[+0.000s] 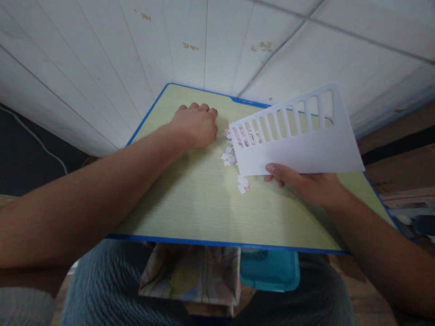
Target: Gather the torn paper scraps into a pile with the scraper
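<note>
My right hand (302, 182) pinches the lower edge of a white sheet (292, 156) with a row of slots cut through it, thumb on top and fingers beneath. The sheet is tilted above the right half of the table. Small white and pink paper pieces (228, 156) lie in a loose pile by its left end, and more show through the left slots. A few others (243, 184) rest just below the sheet's corner. To the left of the pile, my left hand (196, 124) rests knuckles up on the tabletop, fingers curled under; whatever they may hold is hidden.
The pale wood-patterned table (190, 199) has a blue rim and stands against a white panelled wall (190, 27) with a cable (282, 45). Below its front edge are a patterned fabric box (197, 276) and a teal plastic container (272, 271), between my legs.
</note>
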A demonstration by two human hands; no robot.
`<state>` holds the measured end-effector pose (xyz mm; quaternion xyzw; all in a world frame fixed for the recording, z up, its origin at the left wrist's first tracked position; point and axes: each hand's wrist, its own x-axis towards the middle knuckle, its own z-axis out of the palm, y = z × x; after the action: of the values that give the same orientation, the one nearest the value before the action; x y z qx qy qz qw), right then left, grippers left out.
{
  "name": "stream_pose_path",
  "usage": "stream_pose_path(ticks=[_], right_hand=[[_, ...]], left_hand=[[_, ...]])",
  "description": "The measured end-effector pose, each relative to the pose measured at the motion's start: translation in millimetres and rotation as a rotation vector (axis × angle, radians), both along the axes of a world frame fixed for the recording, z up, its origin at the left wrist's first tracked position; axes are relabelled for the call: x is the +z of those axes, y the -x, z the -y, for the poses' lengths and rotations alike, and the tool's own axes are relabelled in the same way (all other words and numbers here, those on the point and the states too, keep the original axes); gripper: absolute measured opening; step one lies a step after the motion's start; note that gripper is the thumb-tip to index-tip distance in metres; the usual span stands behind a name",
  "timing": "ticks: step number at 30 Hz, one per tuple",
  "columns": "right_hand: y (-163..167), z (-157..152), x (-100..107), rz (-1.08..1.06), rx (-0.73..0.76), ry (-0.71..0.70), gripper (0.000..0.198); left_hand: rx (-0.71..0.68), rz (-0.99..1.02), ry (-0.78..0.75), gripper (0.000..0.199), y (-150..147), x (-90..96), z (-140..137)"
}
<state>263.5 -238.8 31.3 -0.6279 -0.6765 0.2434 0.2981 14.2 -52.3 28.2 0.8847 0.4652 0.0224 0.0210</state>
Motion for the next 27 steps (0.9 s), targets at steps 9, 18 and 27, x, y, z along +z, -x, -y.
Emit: stream_pose_path(ticks=[9, 18, 27], right_hand=[[0.5, 0.4, 12.8, -0.072, 0.091, 0.093, 0.052], [-15.0, -1.3, 19.4, -0.147, 0.193, 0.245, 0.038], [-14.1, -1.4, 19.5, -0.162, 0.217, 0.221, 0.029]], left_hand=[[-0.012, 0.06, 0.049, 0.06, 3.9, -3.0, -1.9], [-0.003, 0.053, 0.05, 0.058, 2.1, -2.9, -2.7], [0.006, 0.033, 0.03, 0.055, 1.6, -2.7, -1.7]])
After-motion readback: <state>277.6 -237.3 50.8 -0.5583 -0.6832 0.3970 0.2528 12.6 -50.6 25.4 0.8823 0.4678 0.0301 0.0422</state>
